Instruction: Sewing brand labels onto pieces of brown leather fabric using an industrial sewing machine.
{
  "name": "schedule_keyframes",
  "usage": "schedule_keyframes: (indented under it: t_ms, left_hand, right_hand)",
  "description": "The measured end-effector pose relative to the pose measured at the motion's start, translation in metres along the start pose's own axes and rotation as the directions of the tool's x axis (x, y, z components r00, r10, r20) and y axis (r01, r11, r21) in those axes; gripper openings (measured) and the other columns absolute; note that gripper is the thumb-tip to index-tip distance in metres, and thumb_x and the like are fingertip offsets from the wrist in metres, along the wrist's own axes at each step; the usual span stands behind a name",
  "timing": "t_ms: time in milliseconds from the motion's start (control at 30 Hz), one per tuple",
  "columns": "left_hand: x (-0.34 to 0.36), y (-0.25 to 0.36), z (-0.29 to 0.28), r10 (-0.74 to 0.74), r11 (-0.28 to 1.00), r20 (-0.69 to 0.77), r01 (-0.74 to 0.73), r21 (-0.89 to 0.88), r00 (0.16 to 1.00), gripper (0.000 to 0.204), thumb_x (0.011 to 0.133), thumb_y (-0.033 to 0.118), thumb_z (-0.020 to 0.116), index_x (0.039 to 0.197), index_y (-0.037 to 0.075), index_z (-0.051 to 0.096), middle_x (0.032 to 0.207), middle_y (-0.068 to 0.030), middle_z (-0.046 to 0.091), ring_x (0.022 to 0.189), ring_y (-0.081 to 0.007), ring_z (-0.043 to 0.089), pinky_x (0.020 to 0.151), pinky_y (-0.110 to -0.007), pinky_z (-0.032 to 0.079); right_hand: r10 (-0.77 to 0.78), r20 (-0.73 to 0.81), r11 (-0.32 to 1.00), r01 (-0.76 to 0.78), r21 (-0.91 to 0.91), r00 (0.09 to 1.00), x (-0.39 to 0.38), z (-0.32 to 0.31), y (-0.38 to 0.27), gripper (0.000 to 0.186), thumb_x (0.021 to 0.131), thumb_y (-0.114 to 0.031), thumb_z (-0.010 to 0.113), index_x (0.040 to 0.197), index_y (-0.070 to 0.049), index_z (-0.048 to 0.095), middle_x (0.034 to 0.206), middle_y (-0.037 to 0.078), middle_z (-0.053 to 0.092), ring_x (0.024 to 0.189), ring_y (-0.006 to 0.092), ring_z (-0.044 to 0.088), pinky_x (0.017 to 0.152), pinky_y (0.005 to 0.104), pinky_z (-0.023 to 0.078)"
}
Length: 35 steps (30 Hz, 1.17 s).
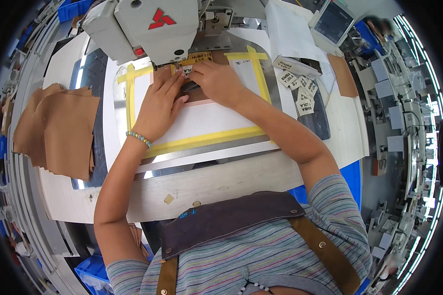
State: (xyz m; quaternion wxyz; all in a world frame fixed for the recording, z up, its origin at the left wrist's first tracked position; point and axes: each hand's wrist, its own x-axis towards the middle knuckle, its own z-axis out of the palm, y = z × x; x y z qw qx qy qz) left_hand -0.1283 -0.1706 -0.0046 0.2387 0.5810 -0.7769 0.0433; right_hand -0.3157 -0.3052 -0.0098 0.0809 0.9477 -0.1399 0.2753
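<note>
Under the head of a sewing machine [155, 27], a brown leather piece [198, 94] lies inside a white template framed with yellow tape [206, 139]. A small white label [188, 70] with dark lettering sits on the leather, partly covered by fingers. My left hand [158, 109] lies flat with its fingers stretched forward, their tips at the label's left edge. Curled from the other side, my right hand [219, 84] has its fingertips against the label's right edge. The needle area is mostly hidden behind the machine head and my fingers.
Brown leather pieces [69, 132] are stacked at the left. Several loose white labels [305, 98] lie at the right beside a white box [293, 37]. A control screen [333, 20] stands at the back right, and another brown piece [343, 76] lies below it.
</note>
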Motion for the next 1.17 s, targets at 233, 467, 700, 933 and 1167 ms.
schedule_keyframes:
  t_ms: [233, 467, 700, 933, 1167]
  left_hand:
    - [0.005, -0.008, 0.001, -0.013, 1.000, 0.086, 0.014, -0.014, 0.996, 0.048, 0.099, 0.019, 0.068, 0.142, 0.001, 0.060, 0.152, -0.0128, 0.055, 0.146, -0.0373, 0.043, 0.121, -0.046, 0.038]
    - [0.016, -0.012, 0.006, 0.003, 0.999, 0.027, -0.002, -0.043, 1.000, 0.042, 0.095, 0.016, 0.070, 0.132, 0.002, 0.060, 0.140, -0.0124, 0.059, 0.141, -0.0359, 0.046, 0.119, -0.045, 0.040]
    - [0.013, -0.020, 0.007, 0.029, 0.999, 0.026, -0.029, -0.024, 0.999, 0.039, 0.095, 0.016, 0.070, 0.130, 0.001, 0.060, 0.143, -0.0127, 0.058, 0.142, -0.0342, 0.046, 0.118, -0.045, 0.041]
    - [0.011, -0.020, -0.001, -0.011, 0.999, 0.065, 0.013, -0.040, 0.998, 0.045, 0.096, 0.016, 0.069, 0.137, 0.002, 0.059, 0.146, -0.0138, 0.057, 0.140, -0.0347, 0.049, 0.117, -0.043, 0.042]
    - [-0.011, -0.009, -0.034, -0.048, 0.978, 0.091, 0.065, -0.198, 0.995, 0.042, 0.095, 0.016, 0.071, 0.134, 0.004, 0.063, 0.152, -0.0163, 0.053, 0.140, -0.0347, 0.051, 0.116, -0.045, 0.041]
  right_hand:
    - [0.109, 0.082, 0.993, -0.112, 0.038, 0.991, -0.019, -0.029, 0.009, 0.017, 0.084, -0.006, 0.067, 0.100, -0.007, 0.075, 0.109, 0.002, 0.070, 0.111, 0.0214, 0.065, 0.082, 0.0347, 0.061]
    - [-0.029, 0.176, 0.998, 0.019, 0.060, 0.984, -0.015, -0.026, 0.020, 0.028, 0.084, 0.000, 0.064, 0.111, -0.004, 0.072, 0.119, 0.004, 0.069, 0.119, 0.0240, 0.061, 0.094, 0.0377, 0.057]
    - [0.088, 0.237, 0.926, -0.168, 0.338, 0.967, -0.010, -0.007, 0.025, 0.039, 0.086, 0.004, 0.061, 0.123, -0.005, 0.071, 0.131, 0.006, 0.067, 0.124, 0.0285, 0.061, 0.104, 0.0394, 0.053]
    - [-0.039, 0.185, 0.945, -0.023, 0.326, 0.982, -0.013, 0.008, 0.030, 0.042, 0.091, 0.003, 0.055, 0.128, -0.006, 0.071, 0.140, 0.005, 0.066, 0.132, 0.0274, 0.058, 0.112, 0.0380, 0.050]
    - [-0.120, 0.256, 0.968, 0.056, 0.245, 0.959, -0.008, 0.009, 0.037, 0.060, 0.084, -0.001, 0.069, 0.142, -0.016, 0.065, 0.152, -0.001, 0.058, 0.144, 0.0247, 0.048, 0.116, 0.0358, 0.048]
